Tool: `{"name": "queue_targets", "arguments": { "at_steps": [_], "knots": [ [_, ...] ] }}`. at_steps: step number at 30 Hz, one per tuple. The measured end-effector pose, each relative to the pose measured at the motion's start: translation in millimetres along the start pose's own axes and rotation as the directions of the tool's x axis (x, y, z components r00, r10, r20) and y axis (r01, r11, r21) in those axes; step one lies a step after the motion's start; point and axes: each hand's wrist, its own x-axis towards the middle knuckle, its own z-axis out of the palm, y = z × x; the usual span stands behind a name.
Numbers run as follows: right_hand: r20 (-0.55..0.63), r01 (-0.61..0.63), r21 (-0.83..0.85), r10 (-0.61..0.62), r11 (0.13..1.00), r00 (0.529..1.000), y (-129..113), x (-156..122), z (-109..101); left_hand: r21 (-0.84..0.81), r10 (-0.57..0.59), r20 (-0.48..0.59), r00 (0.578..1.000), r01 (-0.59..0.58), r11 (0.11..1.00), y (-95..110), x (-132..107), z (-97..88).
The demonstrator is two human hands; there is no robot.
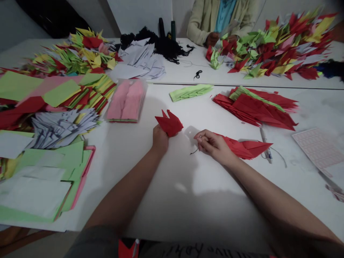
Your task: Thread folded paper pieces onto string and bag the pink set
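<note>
My left hand is closed around the base of a folded red paper piece with pointed tips that stick up from my fist. My right hand rests on the white table with its fingers pinched together over a thin dark thread. Just behind and to the right of that hand lie several folded red paper pieces, touching it.
A stack of red folded pieces and a green stack lie ahead. A tray of pink paper and piles of coloured sheets sit left. A pen lies right. Another person sits across, beside a heap of folded pieces.
</note>
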Motion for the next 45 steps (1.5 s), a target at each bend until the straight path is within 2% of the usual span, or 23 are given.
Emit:
{"name": "queue_targets", "arguments": {
  "at_steps": [3, 7, 9, 12, 16, 19, 22, 25, 29, 32, 37, 41, 45],
  "knots": [
    [0.093, 0.059, -0.264, -0.035, 0.963, 0.995, -8.4, -1.7, -2.4, -0.063, -0.074, 0.029, 0.997, 0.076, 0.995, 2.6, 1.2, 0.1],
    [0.226, 0.123, -0.517, -0.004, 0.847, 0.974, -6.5, -3.3, -1.5, -0.146, -0.147, 0.077, 0.986, 0.157, 0.977, 9.3, -1.4, 0.9],
    [0.24, 0.154, -0.582, -0.012, 0.798, 0.971, -0.6, -3.9, 0.7, -0.148, -0.163, 0.102, 0.981, 0.177, 0.973, 11.2, -2.5, 1.3],
    [0.238, 0.187, -0.603, -0.048, 0.776, 0.97, 6.7, -4.6, 4.5, -0.152, -0.155, 0.15, 0.976, 0.178, 0.972, 10.4, -2.7, 2.4],
    [0.241, 0.226, -0.655, -0.084, 0.721, 0.967, 6.9, -5.3, 7.4, -0.14, -0.057, 0.214, 0.975, 0.089, 0.986, 6.0, -5.5, 5.3],
    [0.182, 0.204, -0.62, -0.114, 0.757, 0.977, 2.9, -5.4, 6.8, -0.035, -0.02, 0.257, 0.966, 0.03, 0.999, 4.7, -11.1, 6.5],
    [0.034, 0.166, -0.481, -0.171, 0.861, 0.985, 0.2, -5.4, 5.3, 0.125, 0.002, 0.297, 0.955, -0.041, 0.991, 4.6, -16.4, 5.4],
    [-0.105, 0.165, -0.342, -0.212, 0.925, 0.972, 0.2, -6.0, 4.4, 0.244, 0.044, 0.362, 0.931, -0.141, 0.96, 3.1, -20.1, 3.7],
    [-0.24, 0.155, -0.219, -0.207, 0.963, 0.948, 0.0, -6.2, 2.9, 0.324, 0.11, 0.455, 0.884, -0.279, 0.904, -0.1, -25.1, 4.1],
    [-0.311, 0.173, -0.174, -0.22, 0.97, 0.925, -1.7, -5.6, 1.1, 0.312, 0.156, 0.539, 0.828, -0.369, 0.876, 0.2, -28.4, 5.6],
    [-0.288, 0.229, -0.193, -0.278, 0.954, 0.917, -1.5, -5.8, 1.5, 0.318, 0.249, 0.606, 0.755, -0.518, 0.794, 1.3, -28.2, 5.3],
    [-0.241, 0.213, -0.218, -0.264, 0.952, 0.934, 1.3, -7.0, 3.7, 0.336, 0.285, 0.616, 0.734, -0.572, 0.748, -1.1, -26.7, 4.0],
    [-0.205, 0.232, -0.225, -0.279, 0.946, 0.938, 1.3, -9.9, 7.1, 0.298, 0.301, 0.619, 0.725, -0.572, 0.764, -1.9, -26.1, 4.5]
  ]
}}
